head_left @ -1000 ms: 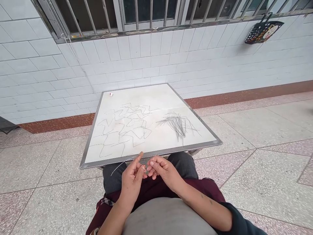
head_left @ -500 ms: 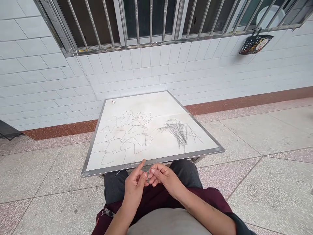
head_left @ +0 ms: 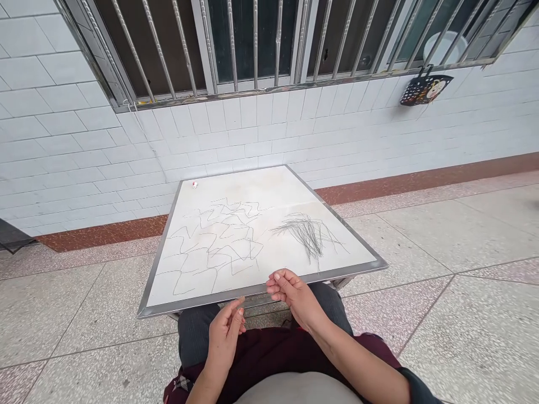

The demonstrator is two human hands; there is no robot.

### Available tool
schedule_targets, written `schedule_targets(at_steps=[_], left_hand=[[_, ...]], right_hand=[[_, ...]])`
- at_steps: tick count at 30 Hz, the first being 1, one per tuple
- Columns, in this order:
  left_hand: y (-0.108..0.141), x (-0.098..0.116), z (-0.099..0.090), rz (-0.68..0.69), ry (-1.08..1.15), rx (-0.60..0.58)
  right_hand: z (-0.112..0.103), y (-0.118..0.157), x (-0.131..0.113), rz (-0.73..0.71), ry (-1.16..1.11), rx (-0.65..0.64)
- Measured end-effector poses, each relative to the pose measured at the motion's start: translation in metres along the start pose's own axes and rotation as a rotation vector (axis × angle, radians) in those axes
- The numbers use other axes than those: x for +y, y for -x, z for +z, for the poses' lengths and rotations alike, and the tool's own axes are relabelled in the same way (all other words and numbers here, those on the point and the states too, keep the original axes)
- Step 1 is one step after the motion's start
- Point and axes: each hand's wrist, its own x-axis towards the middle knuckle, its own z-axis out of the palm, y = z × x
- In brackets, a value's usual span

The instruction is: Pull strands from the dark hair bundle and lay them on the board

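Over my lap, below the table's front edge, my left hand [head_left: 226, 332] has its thumb and fingers curled near each other; whether something small is between them cannot be made out. My right hand [head_left: 292, 294] is raised at the front edge, thumb pressed to the fingers, and what it pinches is too small to tell. Bent thin wires [head_left: 217, 238] lie spread over the left half of the white table [head_left: 261, 185]. To the right rests a bundle of straighter dark wires [head_left: 309, 238].
A small red and white item [head_left: 194, 185] sits at the table's far left corner. Behind the table stands a tiled wall [head_left: 244, 137] with a barred window [head_left: 255, 45]. A patterned bag [head_left: 426, 91] hangs at the right.
My hands have moved apart, the right one up and to the right, the left one slightly down. The thin wire by my left hand no longer shows there. The view has tilted up slightly.
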Motion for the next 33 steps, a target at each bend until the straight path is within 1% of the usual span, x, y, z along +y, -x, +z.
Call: schedule_targets(at_steps=[1, 5, 7, 9, 16, 20, 23, 27, 33], left_hand=[[-0.001, -0.013, -0.003, 0.005, -0.028, -0.002], [-0.002, -0.064, -0.017, 0.035, -0.175, 0.062], [-0.003, -0.081, -0.022, 0.042, -0.230, 0.077], [-0.004, -0.090, -0.024, 0.031, -0.247, 0.095], [-0.009, -0.093, -0.023, -0.006, -0.244, 0.077], [-0.012, -0.097, -0.025, -0.015, -0.237, 0.073], [-0.015, -0.100, -0.025, -0.020, -0.226, 0.068], [-0.018, -0.103, -0.025, -0.033, -0.227, 0.055], [-0.020, -0.104, -0.026, -0.076, -0.239, 0.054]], right_hand=[[-0.004, -0.007, -0.001, -0.012, -0.008, 0.023], [-0.016, -0.037, -0.002, -0.021, -0.035, 0.102], [-0.016, -0.051, 0.001, 0.005, -0.053, 0.118], [-0.014, -0.064, 0.008, 0.042, -0.065, 0.141], [-0.004, -0.104, 0.040, 0.144, -0.033, 0.221], [-0.005, -0.117, 0.048, 0.201, 0.001, 0.237], [-0.007, -0.121, 0.048, 0.235, 0.020, 0.224], [-0.010, -0.120, 0.045, 0.270, 0.039, 0.192], [-0.012, -0.120, 0.046, 0.271, 0.082, 0.192]])
